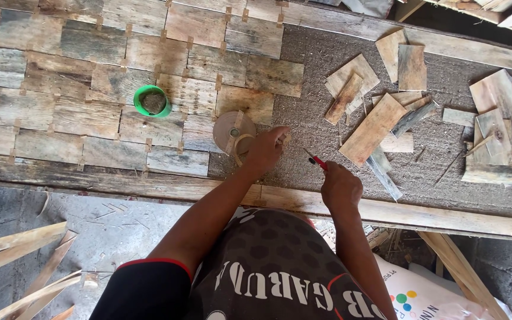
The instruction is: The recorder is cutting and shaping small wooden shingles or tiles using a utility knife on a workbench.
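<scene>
My left hand point(266, 148) rests on the grey gritty board, its fingers pinched on a small wood piece point(284, 138) beside a round brown tape roll point(233, 132). My right hand point(340, 188) is closed around a thin tool with a red handle point(319, 162), its dark tip pointing toward the left hand. Rows of weathered wood tiles point(120, 77) with small spacers between them cover the board's left half, ending just left of my left hand.
A green round cup point(152, 101) stands on the tiles. Loose cut wood pieces point(374, 127) lie scattered at the right. A wooden rail point(422, 216) edges the board toward me. Wood strips point(19, 243) lie on the concrete floor at lower left, a white sack point(422, 296) at lower right.
</scene>
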